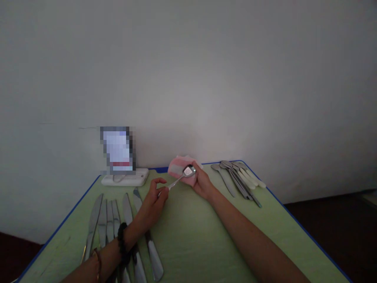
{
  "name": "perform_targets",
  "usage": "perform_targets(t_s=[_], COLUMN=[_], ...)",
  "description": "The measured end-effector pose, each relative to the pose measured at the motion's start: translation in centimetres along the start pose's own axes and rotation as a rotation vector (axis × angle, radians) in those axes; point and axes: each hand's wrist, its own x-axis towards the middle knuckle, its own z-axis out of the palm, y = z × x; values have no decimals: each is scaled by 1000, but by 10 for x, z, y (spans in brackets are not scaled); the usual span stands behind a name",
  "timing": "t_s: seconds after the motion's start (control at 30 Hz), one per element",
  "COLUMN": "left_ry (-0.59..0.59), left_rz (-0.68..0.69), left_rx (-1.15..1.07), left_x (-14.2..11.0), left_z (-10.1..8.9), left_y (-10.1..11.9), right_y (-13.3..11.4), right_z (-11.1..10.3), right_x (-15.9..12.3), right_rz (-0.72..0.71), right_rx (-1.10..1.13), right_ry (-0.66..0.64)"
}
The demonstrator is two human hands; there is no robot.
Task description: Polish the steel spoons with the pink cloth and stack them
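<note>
My left hand [156, 200] pinches the handle of a shiny metal spoon [189, 170], its bowl pointing up and to the right. A pink and white cloth [178, 166] is gripped in my right hand [202, 181], spread behind the spoon's bowl. The bowl lies against or just in front of the cloth; exact contact is hard to tell. Below my left forearm, several table knives [96, 216] lie side by side, partly covered by the arm. To the right of my right hand rests a pile of spoons [232, 177], some with cream handles [249, 179].
A pixelated screen device [118, 149] stands on a white base [125, 177] at the table's back left. The green table [188, 243] has a blue edge and meets a grey wall [188, 78]. Dark floor [330, 220] shows at the right.
</note>
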Motion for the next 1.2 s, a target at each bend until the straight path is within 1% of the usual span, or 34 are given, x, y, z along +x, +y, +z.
perform_targets(t_s=[0.07,0.17,0.37,0.53,0.63,0.8,0.97,1.1,1.2], left_ry=[-3,-21,-34,-78,-88,-64,-43,-69,-100], left_rz=[5,19,-13,-45,-43,-30,-26,-23,9], left_rx=[-17,-29,0,35,40,72,85,62,56], left_x=[0,1,4,5,4,0,0,0,1], left_z=[0,-1,-2,-2,-1,0,-1,-2,-2], left_y=[0,0,2,3,5,10,10,7,5], right_y=[-2,-2,-2,0,1,1,0,2,3], right_z=[1,3,5,5,5,9,11,8,6], right_x=[-1,-2,-3,-3,-3,-4,-6,-5,-3], right_rz=[18,11,30,50,44,40,25,11,5], right_rx=[-16,-23,-52,-66,-70,-103,-117,-96,-86], right_ry=[-36,-44,5,23,24,64,45,31,72])
